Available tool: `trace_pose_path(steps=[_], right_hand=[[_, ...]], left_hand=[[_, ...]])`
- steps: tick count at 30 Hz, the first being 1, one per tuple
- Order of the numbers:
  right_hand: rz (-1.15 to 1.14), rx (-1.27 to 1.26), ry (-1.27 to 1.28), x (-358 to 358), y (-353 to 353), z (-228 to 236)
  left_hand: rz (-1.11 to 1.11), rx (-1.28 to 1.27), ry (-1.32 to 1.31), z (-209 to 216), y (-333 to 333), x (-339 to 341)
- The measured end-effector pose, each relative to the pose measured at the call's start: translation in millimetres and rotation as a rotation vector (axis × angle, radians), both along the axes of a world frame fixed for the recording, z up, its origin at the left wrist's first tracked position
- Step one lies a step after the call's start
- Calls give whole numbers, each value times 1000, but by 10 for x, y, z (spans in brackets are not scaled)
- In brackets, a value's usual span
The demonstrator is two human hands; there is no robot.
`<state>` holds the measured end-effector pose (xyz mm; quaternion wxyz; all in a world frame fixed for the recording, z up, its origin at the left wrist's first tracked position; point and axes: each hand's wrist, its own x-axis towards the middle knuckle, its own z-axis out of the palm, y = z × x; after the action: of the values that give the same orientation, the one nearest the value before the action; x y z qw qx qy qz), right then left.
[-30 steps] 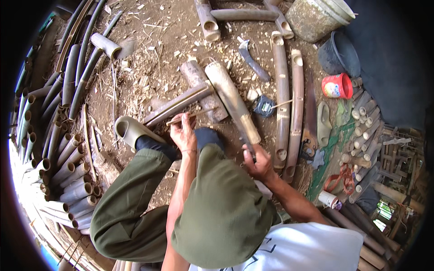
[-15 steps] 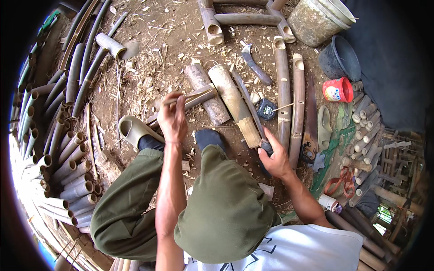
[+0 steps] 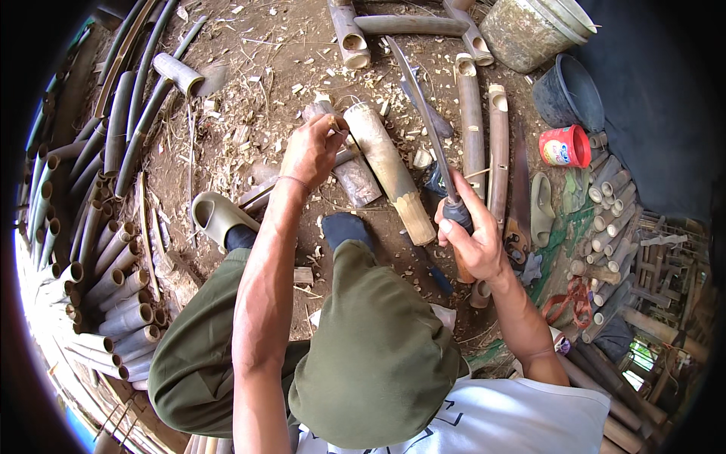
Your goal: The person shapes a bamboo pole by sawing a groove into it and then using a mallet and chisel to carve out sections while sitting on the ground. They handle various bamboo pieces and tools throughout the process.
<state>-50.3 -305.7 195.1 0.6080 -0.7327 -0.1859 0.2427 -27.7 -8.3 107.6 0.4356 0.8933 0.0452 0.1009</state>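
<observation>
My right hand (image 3: 470,231) is closed round the dark handle of a machete. The machete's long blade (image 3: 427,113) points up and away, tip near the top of the view. My left hand (image 3: 311,153) is bent with its fingers pinched together above a short bamboo tube (image 3: 261,193); what the fingers hold is too small to make out. Next to its fingertips lies a weathered log (image 3: 355,178). A thicker pale log (image 3: 386,166), with its near end shaved, lies between my hands.
Notched bamboo poles (image 3: 473,113) and a saw (image 3: 519,204) lie to the right, near a red tub (image 3: 565,147) and buckets (image 3: 569,94). A bamboo frame (image 3: 412,26) stands ahead. Cut bamboo (image 3: 125,284) is stacked on the left. Wood chips litter the dirt around my feet.
The machete has lifted off the pale log's side, its blade swinging upright over the ground. My left hand has moved forward and slightly right, toward the weathered log.
</observation>
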Motion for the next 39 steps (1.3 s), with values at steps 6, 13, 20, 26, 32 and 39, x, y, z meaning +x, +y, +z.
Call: trace_pose_path(steps=[6,13,20,26,32,39], right_hand=[[59,-175,-540,42,192,126],[140,-534,-766,40,413,-152],[148,-599,-767,94,493,-271],[186,-698,-754,65,508,-408],[164,-756,-757,4,502,-514],[122,-613,-775,42,452,-514]], left_hand=[[30,-48,18,-79,-101,-26],[29,-1,-42,-242,-103,-70],[51,57,-39,-229,-157,-13],[46,43,21,-333,-135,-76],[51,33,-28,-393,-127,-29],[65,76,130,-431,-159,-35]])
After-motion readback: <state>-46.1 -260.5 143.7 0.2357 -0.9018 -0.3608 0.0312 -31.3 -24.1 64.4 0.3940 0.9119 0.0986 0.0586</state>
